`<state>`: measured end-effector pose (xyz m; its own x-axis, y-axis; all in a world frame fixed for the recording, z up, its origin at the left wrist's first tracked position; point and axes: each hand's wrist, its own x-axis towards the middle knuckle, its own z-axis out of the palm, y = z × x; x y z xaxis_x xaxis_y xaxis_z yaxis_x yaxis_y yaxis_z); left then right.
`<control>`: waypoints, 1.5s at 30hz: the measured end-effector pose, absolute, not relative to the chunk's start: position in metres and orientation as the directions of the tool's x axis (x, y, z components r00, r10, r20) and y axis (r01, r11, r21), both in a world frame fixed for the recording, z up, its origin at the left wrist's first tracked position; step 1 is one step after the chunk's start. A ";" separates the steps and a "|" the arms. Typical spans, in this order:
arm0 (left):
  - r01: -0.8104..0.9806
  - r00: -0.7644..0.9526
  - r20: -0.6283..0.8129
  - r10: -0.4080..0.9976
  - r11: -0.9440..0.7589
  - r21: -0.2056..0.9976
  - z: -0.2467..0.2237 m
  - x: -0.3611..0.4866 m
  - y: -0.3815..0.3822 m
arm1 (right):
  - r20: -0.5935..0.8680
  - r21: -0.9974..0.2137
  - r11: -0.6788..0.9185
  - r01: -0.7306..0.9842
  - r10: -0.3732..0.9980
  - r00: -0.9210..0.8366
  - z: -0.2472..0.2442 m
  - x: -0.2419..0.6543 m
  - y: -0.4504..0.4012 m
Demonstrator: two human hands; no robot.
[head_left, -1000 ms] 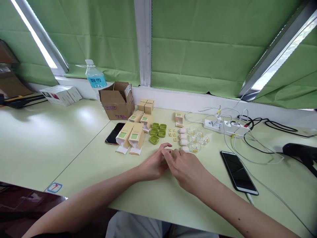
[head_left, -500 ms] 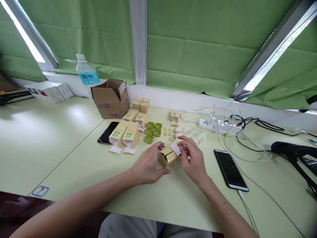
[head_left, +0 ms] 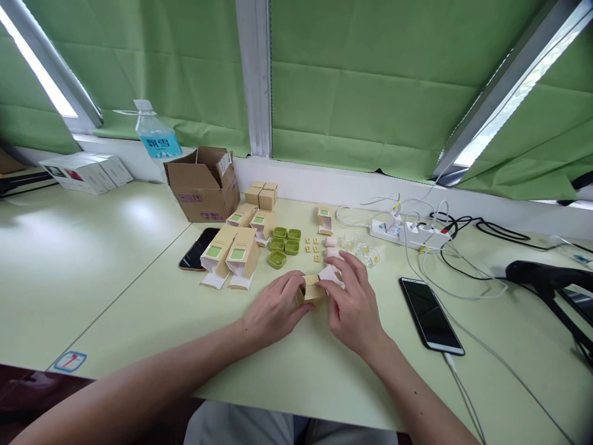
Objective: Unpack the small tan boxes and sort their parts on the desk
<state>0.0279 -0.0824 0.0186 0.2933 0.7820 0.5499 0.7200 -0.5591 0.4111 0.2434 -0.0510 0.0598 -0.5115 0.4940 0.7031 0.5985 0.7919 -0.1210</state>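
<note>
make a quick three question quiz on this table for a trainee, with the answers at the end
1. Multiple choice: what does the left hand hold? A) a water bottle B) a small tan box C) a power strip
2. True or false: the phone with the white cable lies to the right of the right hand.
3. Count: how many green dishes sit on the table?

Key: 1. B; 2. true; 3. five
</note>
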 end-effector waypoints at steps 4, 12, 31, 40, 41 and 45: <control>0.706 0.271 0.563 0.781 -0.559 0.435 0.017 0.028 -0.082 | 0.688 -0.167 0.745 0.646 0.558 -0.465 0.065 0.241 -0.056; 0.690 0.287 0.616 0.734 -0.605 0.398 0.017 0.027 -0.080 | 0.749 -0.188 0.770 0.610 0.514 -0.418 0.069 0.242 -0.057; 0.736 0.330 0.682 0.653 -0.630 0.248 0.018 0.030 -0.085 | 0.558 -0.068 0.665 0.744 0.643 -0.524 0.083 0.217 -0.049; 0.797 0.243 0.627 0.740 -0.521 0.305 0.017 0.026 -0.079 | 0.571 -0.657 0.613 0.440 0.785 -0.240 0.090 0.230 -0.046; 0.804 0.234 0.626 0.744 -0.511 0.306 0.016 0.026 -0.078 | 0.519 -0.753 0.556 0.352 0.831 -0.201 0.090 0.233 -0.044; 0.826 0.215 0.636 0.741 -0.486 0.287 0.016 0.027 -0.077 | 0.324 -0.941 0.331 0.078 0.942 -0.083 0.090 0.240 -0.033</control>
<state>0.0272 -0.0767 0.0156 0.2147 0.7410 0.6363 0.8258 -0.4855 0.2868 0.2403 -0.0333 0.0903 -0.0830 0.9423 0.3243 0.0781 0.3306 -0.9406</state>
